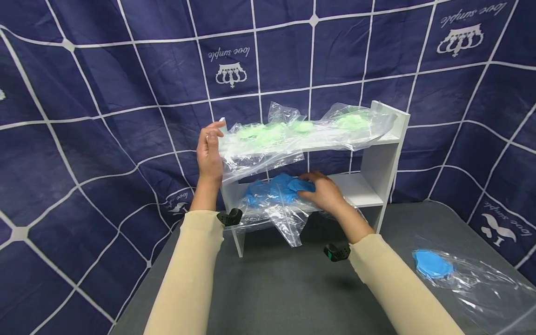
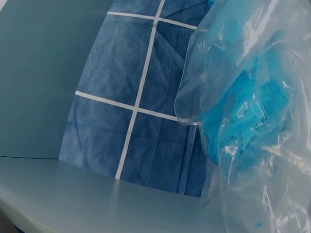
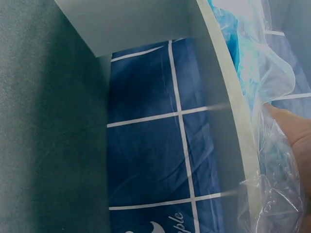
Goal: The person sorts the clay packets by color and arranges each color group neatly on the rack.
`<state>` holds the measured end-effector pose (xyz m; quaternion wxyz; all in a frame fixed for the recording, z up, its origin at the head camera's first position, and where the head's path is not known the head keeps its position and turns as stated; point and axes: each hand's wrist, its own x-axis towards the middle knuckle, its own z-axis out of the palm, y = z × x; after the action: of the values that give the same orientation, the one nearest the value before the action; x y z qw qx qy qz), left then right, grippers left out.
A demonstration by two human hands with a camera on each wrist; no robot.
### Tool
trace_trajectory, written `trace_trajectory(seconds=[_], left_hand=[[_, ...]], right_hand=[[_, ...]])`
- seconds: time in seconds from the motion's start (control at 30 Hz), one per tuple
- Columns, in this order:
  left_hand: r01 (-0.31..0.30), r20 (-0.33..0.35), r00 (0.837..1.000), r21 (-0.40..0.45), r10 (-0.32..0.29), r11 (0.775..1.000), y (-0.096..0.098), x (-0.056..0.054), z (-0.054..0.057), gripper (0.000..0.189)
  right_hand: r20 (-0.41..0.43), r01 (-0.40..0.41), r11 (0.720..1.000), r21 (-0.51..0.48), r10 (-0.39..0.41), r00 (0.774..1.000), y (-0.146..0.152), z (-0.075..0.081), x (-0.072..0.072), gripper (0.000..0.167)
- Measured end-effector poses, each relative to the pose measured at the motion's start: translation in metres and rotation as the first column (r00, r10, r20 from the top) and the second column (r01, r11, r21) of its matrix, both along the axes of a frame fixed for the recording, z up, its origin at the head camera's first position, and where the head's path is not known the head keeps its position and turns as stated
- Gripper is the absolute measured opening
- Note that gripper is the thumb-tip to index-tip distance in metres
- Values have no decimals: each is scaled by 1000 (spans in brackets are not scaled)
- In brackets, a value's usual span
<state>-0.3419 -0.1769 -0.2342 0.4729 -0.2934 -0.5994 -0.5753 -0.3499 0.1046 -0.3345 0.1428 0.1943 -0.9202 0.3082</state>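
Note:
A white two-tier shelf (image 1: 372,177) stands on the grey surface. At its upper left end, my left hand (image 1: 211,151) grips the side panel. My right hand (image 1: 322,191) reaches onto the lower tier and pinches a blue crumpled piece (image 1: 300,185) between thumb and fingers. Clear plastic bags (image 1: 286,218) with blue contents lie there and hang over the front edge. In the left wrist view the blue contents (image 2: 243,111) show through clear plastic. The right wrist view catches part of the right hand (image 3: 294,133) beside the plastic. What the blue material is, I cannot tell.
Clear bags with light green contents (image 1: 268,133) cover the upper tier, one drooping at the left. On the grey tabletop (image 1: 276,288) at right lies another clear bag (image 1: 481,279) with a blue piece (image 1: 432,264). A navy gridded cloth (image 1: 176,83) hangs behind.

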Motion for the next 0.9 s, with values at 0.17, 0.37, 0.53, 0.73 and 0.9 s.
trace_trajectory(seconds=[0.17,0.37,0.53,0.73,0.9], left_hand=[[2,-10,1000,4,-2,1000,-5,-17,-10,42],[2,-41,999,-1,-2,1000,-5,-20,-13,65],[-10,-25,1000,-1,10,1000,-4,-15,-8,33],[-11,-6,1000,-4,11,1000,2,3,2,19],[-16,-3,1000,-4,16,1000,-2,-6,-2,21]], right_hand=[[-28,27,998,49,-25,999,2,0,3,55],[-131,94,988,122,-77,988,1,-1,8,56],[-272,103,994,44,-87,958,1,1,20,44],[-373,75,992,-96,-106,922,8,1,38,32],[-413,55,978,-200,-135,901,20,-1,56,27]])
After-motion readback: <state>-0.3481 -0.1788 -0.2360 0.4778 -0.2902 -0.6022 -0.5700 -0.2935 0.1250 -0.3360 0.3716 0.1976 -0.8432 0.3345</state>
